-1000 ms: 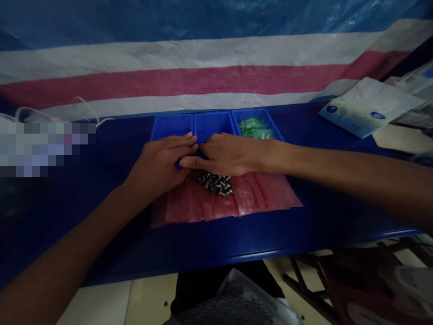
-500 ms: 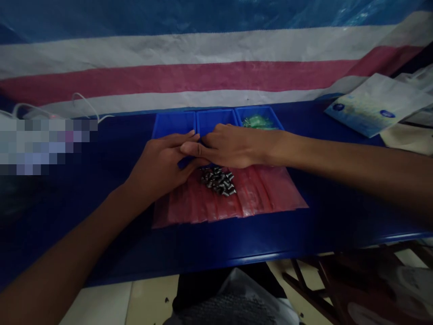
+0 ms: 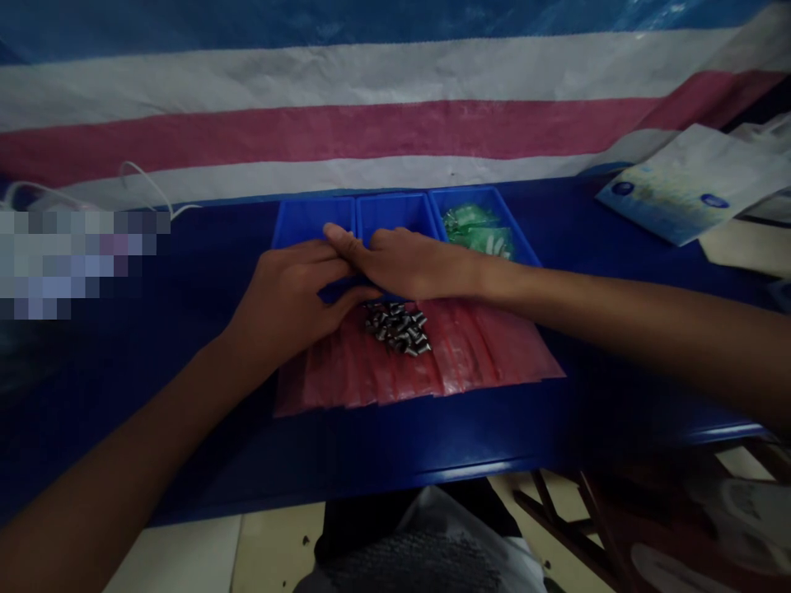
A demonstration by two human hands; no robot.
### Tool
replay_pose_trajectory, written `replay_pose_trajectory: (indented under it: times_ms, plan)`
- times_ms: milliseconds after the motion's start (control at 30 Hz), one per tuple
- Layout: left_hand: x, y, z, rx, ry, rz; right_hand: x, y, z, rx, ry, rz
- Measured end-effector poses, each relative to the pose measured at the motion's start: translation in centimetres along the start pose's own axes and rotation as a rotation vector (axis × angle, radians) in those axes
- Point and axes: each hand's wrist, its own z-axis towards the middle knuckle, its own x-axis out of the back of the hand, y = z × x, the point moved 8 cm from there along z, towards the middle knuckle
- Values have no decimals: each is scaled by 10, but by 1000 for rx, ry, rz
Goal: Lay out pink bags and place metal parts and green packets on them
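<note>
My left hand [image 3: 290, 288] reaches over the front of the blue bins, its thumb stretched toward a pile of small dark metal parts [image 3: 399, 328]. The pile lies on a row of overlapping red plastic bags [image 3: 470, 350]. Across the middle bin [image 3: 399, 212] is my right hand [image 3: 408, 259], its thumb resting over the left fingers. The fingertips of both hands are largely hidden, and nothing held shows. Green bags [image 3: 479, 231] lie in the right bin.
The left bin [image 3: 315, 218] stands beside the middle one on the blue table [image 3: 395, 449]. Behind hangs a striped sheet [image 3: 371, 132]. A printed package [image 3: 673, 185] lies at the back right, and white cables [image 3: 148, 181] at the left.
My right thumb has lifted and shifted up and left across the left fingers. The view has shifted slightly, and more of the green bags shows.
</note>
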Motion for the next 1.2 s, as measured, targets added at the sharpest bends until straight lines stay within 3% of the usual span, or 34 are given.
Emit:
replay_pose_trajectory:
  times_ms: [233, 367, 433, 533, 633, 733, 800, 867, 1000, 1067, 1200]
  plan:
    - [2, -2, 1, -13, 13, -31, -1, -1, -2, -89, -12, -115]
    - [3, -2, 1, -10, 5, -44, 16, 2, -10, -263, 80, -158]
    - [4, -2, 0, -5, 16, -52, 23, -3, -17, -273, 135, -168]
    - [4, -2, -2, -19, 22, -66, 18, -21, -29, -142, 162, -190]
    - [4, -2, -3, -30, 17, -75, 0, -43, -44, 131, 197, -237]
    - [4, -2, -2, -22, 14, -74, 1, -61, -66, 407, 432, -314]
    - [4, -2, -1, -24, 9, -75, 11, -57, -72, 426, 526, -297]
    - [4, -2, -1, -23, 14, -74, 24, -36, -65, 260, 477, -224]
    - [3, -3, -2, -1, 34, -65, 33, 16, -42, -178, 233, -100]
    - [2, -3, -2, 4, 30, -63, 24, 22, -33, -222, 96, -107]
    - [0, -4, -2, 13, 13, -61, 10, -1, -22, -135, -47, -184]
